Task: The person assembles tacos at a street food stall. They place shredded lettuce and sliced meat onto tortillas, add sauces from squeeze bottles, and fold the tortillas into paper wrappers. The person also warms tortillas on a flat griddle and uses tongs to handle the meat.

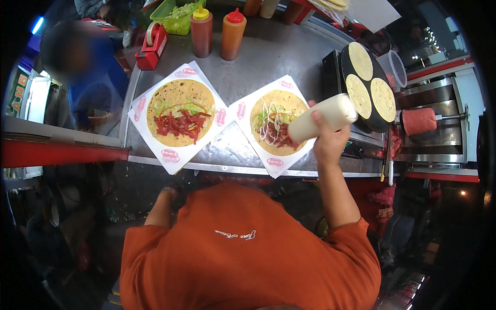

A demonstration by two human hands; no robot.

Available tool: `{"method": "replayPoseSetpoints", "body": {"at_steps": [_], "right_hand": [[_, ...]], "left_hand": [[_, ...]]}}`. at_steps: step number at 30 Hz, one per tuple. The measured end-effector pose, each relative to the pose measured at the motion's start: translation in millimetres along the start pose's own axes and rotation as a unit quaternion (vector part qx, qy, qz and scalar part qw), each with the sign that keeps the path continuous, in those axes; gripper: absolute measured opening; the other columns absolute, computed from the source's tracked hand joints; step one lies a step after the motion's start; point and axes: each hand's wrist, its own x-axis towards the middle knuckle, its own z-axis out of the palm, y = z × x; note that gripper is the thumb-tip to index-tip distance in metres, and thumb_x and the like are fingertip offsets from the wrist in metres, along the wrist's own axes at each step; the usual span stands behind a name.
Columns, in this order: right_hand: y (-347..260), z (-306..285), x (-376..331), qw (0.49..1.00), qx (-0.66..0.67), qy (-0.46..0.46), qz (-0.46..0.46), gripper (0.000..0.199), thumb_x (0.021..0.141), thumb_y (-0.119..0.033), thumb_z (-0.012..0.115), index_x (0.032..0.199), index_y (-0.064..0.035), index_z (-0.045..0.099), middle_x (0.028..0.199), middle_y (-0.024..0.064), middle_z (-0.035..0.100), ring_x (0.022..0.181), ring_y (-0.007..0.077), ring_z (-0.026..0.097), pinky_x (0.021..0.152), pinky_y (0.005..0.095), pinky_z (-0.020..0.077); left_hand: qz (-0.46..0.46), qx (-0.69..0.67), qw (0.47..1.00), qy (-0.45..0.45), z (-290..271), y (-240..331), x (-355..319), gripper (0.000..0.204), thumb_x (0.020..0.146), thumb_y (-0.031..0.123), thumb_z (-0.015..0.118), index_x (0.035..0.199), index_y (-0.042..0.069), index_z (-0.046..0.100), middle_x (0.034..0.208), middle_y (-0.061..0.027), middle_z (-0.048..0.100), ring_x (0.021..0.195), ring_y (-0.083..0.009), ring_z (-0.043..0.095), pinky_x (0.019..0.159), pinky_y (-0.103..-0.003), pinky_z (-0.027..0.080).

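My right hand [329,140] is wrapped round a white squeeze bottle [330,116], tilted with its nozzle end down over the right flatbread [279,123]. That flatbread carries shredded lettuce, strips of reddish meat and squiggles of white sauce, and lies on white printed paper [276,164]. To its left a second flatbread [178,89] sits on its own paper sheets [204,137], topped with lettuce and meat strips [181,124], and no white squiggles show on it. My left hand [173,192] is low by the counter's front edge, its fingers lost in shadow.
Three flatbreads lie on a round black griddle [369,116] at the right, beside a vertical spit of reddish meat [419,122]. Along the back stand a yellow-capped bottle [202,33], a red-capped bottle [233,36], a red tape dispenser [152,49] and a green lettuce basket [173,25]. A person [93,82] stands beyond the left edge.
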Motion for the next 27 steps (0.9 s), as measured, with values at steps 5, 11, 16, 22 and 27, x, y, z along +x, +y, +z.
{"method": "replayPoseSetpoints", "body": {"at_steps": [5,11,16,22,27], "right_hand": [[-10.8,-5.3,-2.5,1.0,0.024,0.001,0.006,0.047,0.091,-0.005,0.082,0.129,0.0056,0.056,0.12,0.0188,0.068,0.11,0.0308,0.073,0.094,0.0429,0.0611],[-19.5,-9.9,0.0,0.988,0.143,0.053,0.003,0.055,0.09,0.0,0.08,0.136,0.0057,0.05,0.118,0.0187,0.068,0.104,0.0354,0.075,0.09,0.0457,0.0635],[-21.0,-17.5,3.4,0.984,0.161,0.075,-0.03,0.051,0.088,-0.005,0.085,0.13,0.0038,0.057,0.118,0.0172,0.071,0.105,0.0288,0.074,0.094,0.0423,0.0603],[-17.5,-29.5,6.8,0.999,0.029,0.013,-0.017,0.044,0.09,-0.002,0.081,0.127,0.0054,0.057,0.119,0.0197,0.07,0.109,0.0317,0.074,0.092,0.043,0.0627],[-20.1,-38.0,6.8,0.999,0.051,0.017,0.0,0.053,0.088,-0.002,0.083,0.133,0.005,0.054,0.116,0.0182,0.068,0.105,0.032,0.075,0.094,0.0435,0.062]], "left_hand": [[-0.009,-0.039,0.997,0.065,-15.3,10.9,28.2,0.06,0.107,0.052,0.043,0.14,0.008,0.066,0.148,-0.0212,0.06,0.137,-0.041,0.058,0.114,-0.048,0.047],[-0.006,-0.059,0.998,0.006,-27.9,33.2,43.5,0.07,0.106,0.062,0.04,0.145,0.008,0.062,0.155,-0.0252,0.052,0.148,-0.0387,0.046,0.123,-0.049,0.037],[0.054,-0.055,0.997,0.005,-17.3,44.3,34.0,0.061,0.107,0.055,0.042,0.145,0.011,0.062,0.152,-0.0242,0.055,0.143,-0.0392,0.051,0.119,-0.051,0.041],[0.166,0.082,0.975,0.123,-3.2,52.3,12.3,0.05,0.108,0.044,0.044,0.142,0.012,0.062,0.15,-0.0239,0.056,0.14,-0.0435,0.053,0.118,-0.052,0.042],[0.033,0.009,0.999,-0.013,-13.4,69.5,-4.9,0.049,0.108,0.041,0.043,0.142,0.012,0.062,0.153,-0.0225,0.055,0.138,-0.0386,0.056,0.115,-0.052,0.044]]}}
